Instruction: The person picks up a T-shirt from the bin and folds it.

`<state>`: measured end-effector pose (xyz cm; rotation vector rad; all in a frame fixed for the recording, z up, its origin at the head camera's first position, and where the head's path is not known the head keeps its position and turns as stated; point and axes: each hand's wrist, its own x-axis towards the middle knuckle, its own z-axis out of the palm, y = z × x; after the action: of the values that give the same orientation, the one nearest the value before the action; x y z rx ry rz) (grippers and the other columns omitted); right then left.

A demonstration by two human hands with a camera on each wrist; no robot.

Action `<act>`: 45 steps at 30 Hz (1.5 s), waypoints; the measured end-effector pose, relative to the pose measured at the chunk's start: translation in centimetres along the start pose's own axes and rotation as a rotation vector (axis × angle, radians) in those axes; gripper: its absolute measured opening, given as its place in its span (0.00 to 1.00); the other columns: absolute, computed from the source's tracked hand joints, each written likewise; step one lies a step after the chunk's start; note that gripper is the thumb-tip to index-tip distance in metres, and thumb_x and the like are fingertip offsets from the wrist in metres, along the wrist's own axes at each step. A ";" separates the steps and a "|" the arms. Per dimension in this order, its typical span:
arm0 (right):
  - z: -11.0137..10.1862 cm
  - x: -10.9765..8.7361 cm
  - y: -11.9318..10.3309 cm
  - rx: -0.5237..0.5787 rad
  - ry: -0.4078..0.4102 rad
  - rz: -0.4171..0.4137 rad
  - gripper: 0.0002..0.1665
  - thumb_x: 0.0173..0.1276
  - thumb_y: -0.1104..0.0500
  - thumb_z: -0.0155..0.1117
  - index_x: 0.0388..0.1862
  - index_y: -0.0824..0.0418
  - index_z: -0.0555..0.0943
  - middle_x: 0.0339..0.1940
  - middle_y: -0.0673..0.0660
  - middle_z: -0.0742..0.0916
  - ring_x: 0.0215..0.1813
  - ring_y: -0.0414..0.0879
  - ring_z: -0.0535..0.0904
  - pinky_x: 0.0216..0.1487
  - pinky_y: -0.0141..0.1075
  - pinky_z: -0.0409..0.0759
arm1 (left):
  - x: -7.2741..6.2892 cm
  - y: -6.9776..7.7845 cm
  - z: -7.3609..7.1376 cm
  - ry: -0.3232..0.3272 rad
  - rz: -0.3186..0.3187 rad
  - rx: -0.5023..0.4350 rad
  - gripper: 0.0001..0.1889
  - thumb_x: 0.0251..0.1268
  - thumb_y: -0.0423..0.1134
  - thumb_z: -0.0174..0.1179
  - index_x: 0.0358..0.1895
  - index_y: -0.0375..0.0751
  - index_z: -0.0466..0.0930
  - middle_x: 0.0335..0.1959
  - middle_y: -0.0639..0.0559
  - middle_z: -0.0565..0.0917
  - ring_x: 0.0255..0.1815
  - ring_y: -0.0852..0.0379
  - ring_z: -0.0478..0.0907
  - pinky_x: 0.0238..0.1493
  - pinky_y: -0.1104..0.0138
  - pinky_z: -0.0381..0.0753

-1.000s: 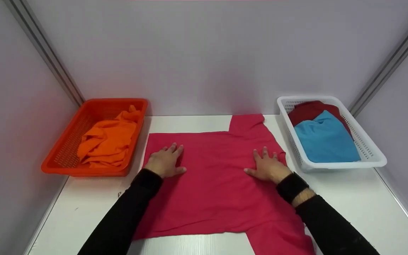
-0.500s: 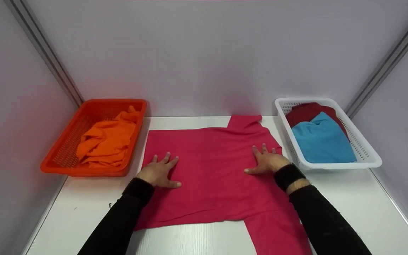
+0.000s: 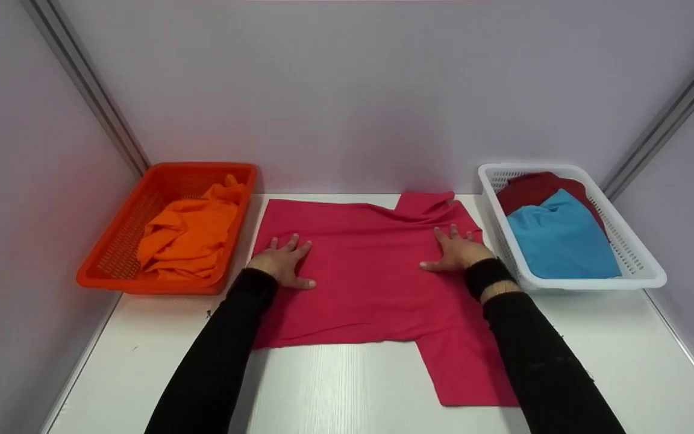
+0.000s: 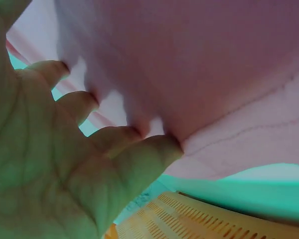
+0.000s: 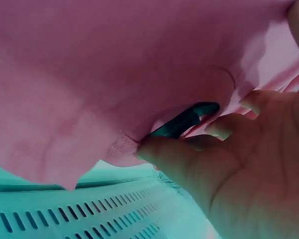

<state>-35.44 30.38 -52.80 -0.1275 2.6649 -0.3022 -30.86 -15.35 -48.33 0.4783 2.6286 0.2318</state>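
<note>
A crimson T-shirt [image 3: 359, 289] lies spread on the white table, its hem toward the left and its collar side at the right. My left hand [image 3: 279, 265] rests on the hem end with fingers spread, and in the left wrist view the fingertips touch the cloth near a stitched seam. On the collar end lies my right hand [image 3: 456, 252], also spread, its fingertips touching the cloth. The right wrist view has a dark label [image 5: 182, 122] showing at the neck opening beside those fingers. Wrinkles run across the shirt's far side, and the far sleeve [image 3: 422, 204] is bunched.
An orange basket [image 3: 97, 278] with a crumpled orange garment [image 3: 193, 232] stands at the left. At the right is a white basket [image 3: 642, 274] holding a blue garment [image 3: 564, 241] and a dark red one [image 3: 534, 190]. Grey walls [image 3: 347, 90] enclose the table [image 3: 335, 386] behind and at both sides.
Both hands have slid forward over the last half second, and the T-shirt has moved with them toward the back wall. Its near edge is farther away and its far side more wrinkled.
</note>
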 end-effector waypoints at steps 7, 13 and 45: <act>0.2 -6.8 -3.4 -0.142 0.310 -0.243 0.51 0.85 0.43 0.76 0.95 0.64 0.67 0.95 0.76 0.69 0.93 0.79 0.67 0.84 0.77 0.78 | -2.7 1.4 2.1 0.357 0.118 0.267 0.43 0.81 0.54 0.77 0.90 0.42 0.73 0.89 0.35 0.77 0.86 0.30 0.80 0.78 0.33 0.87; 0.8 -15.8 -5.6 -0.212 0.339 -0.413 0.30 0.77 0.51 0.85 0.71 0.61 0.87 0.63 0.63 0.94 0.63 0.59 0.94 0.62 0.55 0.98 | -9.2 1.9 3.8 0.372 0.213 0.290 0.38 0.70 0.48 0.86 0.80 0.42 0.84 0.77 0.37 0.89 0.77 0.36 0.88 0.77 0.37 0.90; 4.5 -20.6 -2.3 -0.425 0.593 -0.382 0.35 0.57 0.62 0.96 0.51 0.55 0.76 0.31 0.55 0.84 0.29 0.48 0.84 0.26 0.41 0.88 | -12.6 -1.6 6.1 0.782 0.358 0.411 0.21 0.66 0.33 0.87 0.48 0.45 0.80 0.29 0.55 0.85 0.24 0.56 0.79 0.29 0.65 0.88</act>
<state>-14.91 30.20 -47.38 -0.7963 3.2449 0.1482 -17.99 -21.00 -49.01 1.2077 3.3444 -0.0346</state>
